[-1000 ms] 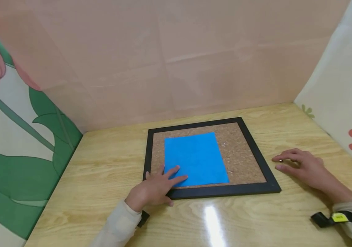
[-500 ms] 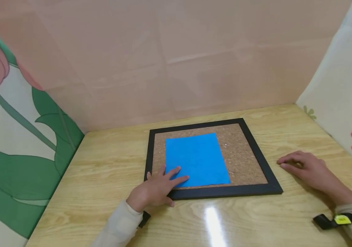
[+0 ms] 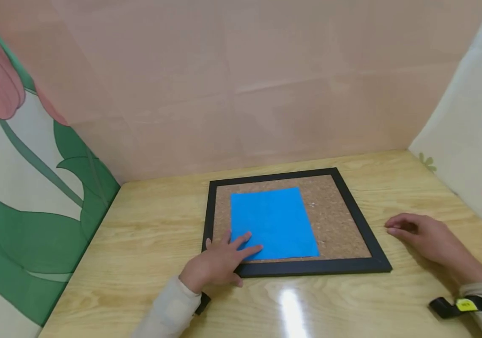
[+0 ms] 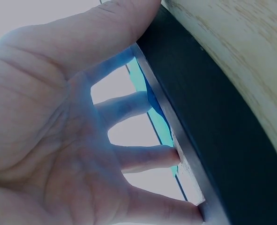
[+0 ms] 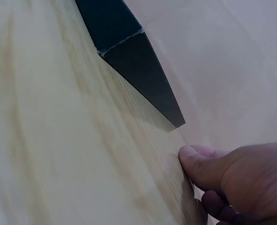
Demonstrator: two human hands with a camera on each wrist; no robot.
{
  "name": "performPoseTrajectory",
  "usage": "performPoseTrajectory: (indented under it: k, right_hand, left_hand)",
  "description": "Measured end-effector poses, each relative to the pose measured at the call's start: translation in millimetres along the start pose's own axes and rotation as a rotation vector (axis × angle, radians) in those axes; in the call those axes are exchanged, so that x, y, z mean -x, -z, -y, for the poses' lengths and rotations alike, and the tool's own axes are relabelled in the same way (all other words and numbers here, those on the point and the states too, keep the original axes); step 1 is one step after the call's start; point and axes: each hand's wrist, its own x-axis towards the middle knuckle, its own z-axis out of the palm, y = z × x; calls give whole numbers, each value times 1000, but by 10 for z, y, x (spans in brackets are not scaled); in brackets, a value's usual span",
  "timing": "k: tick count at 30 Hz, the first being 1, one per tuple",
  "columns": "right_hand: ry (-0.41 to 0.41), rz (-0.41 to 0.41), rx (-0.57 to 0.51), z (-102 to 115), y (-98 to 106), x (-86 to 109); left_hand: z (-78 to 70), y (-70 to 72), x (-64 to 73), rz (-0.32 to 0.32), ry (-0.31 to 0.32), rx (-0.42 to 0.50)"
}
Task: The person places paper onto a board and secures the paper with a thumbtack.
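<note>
While the left hand point(image 3: 217, 265) is resting over the near-left corner of the black-framed rectangular corkboard point(image 3: 340, 225), its wide-spread fingers are touching the thin blue rectangular sheet point(image 3: 274, 218), lying nearer the left edge. Right hand point(image 3: 429, 237) is sitting beyond the right edge, fingertips narrowed; can't tell if holding anything. Steadying is probably needing even, drag-free pressure.

The pale yellow tabletop point(image 3: 152, 225), streaked with wood grain, carries a black-framed cork board point(image 3: 340, 223) lying flat.

Pale wood-grain table point(image 3: 148, 225), bearing a white light reflection point(image 3: 291, 312); creased pinkish-beige rear sheet point(image 3: 232, 84); green-leaved, pink-tulip left panel point(image 3: 42, 234); white, red-flowered right panel point(image 3: 469, 141).
</note>
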Motion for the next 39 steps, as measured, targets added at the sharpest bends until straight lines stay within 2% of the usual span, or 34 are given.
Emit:
performPoseTrajectory:
  k: [3,8,11,14,19,24,29,36,39]
  right_hand:
    - [-5,-1,59,5,52,-25]
    - [72,18,88,125,115,-129]
    - [135,75,66,351,161,-251]
    - [194,183,31,671,162,-443]
    - [206,335,-105,1133,-12,-837]
    - [210,410,-217,1328,-298,-1156]
    - [125,445,-236,1452,-526,-1367]
    - [-98,371,-295,1587,-699,-1630]
    - [-145,374,-293,1604,-730,-1691]
  left_hand:
    - [-18,18,-27,-7,0,-10]
    - [-20,22,-59,0,11,-14]
    - [-11,22,-73,4,16,-13]
    - [1,14,-80,4,13,-16]
    - [27,-10,-107,2,20,-19]
    - [28,-47,-149,4,23,12]
    - [37,-89,-187,9,35,23]
    - [43,-85,-200,17,41,22]
    - [32,-77,-206,24,48,24]
